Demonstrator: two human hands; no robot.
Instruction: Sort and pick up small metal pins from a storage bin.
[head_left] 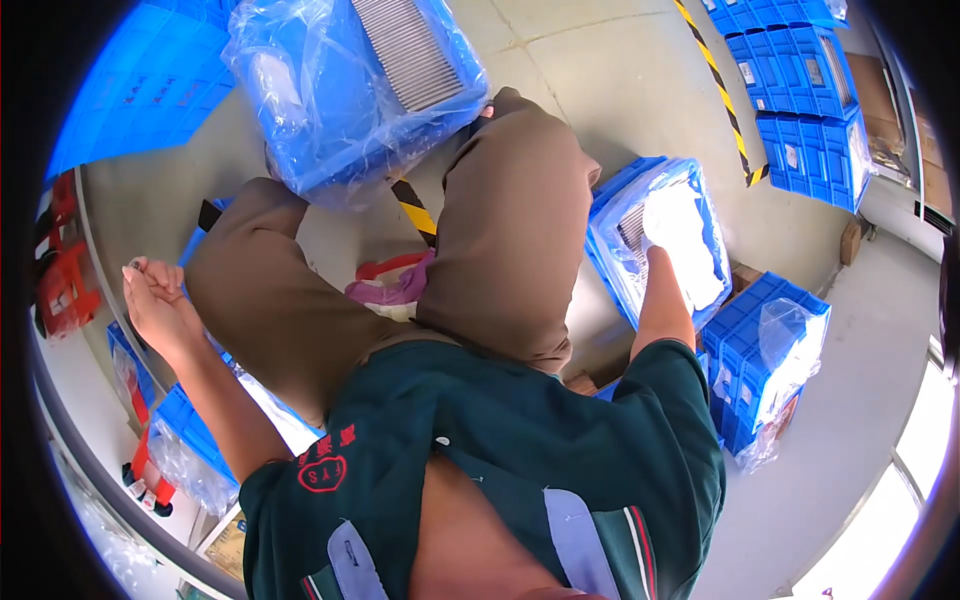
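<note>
My left hand (157, 305) is raised beside my left knee, its fingers curled together. A small dark spot shows at the fingertips, too small to name. My right arm reaches into a blue plastic crate (625, 285) at my right, lined with clear film. Inside it a row of thin grey ridged pieces (632, 232) shows next to a glaring white area (690, 240). That glare hides my right hand, so its fingers cannot be made out. Ahead of my knees stands a larger blue crate (300, 165) with clear plastic film over it and a stack of grey ridged pieces (408, 50) inside.
Stacked blue crates stand at the far left (150, 85), far right (795, 75) and near right (755, 350). Purple cloth (395, 288) lies between my legs. Yellow-black tape (722, 85) marks the floor. Red objects (68, 290) are at the left edge.
</note>
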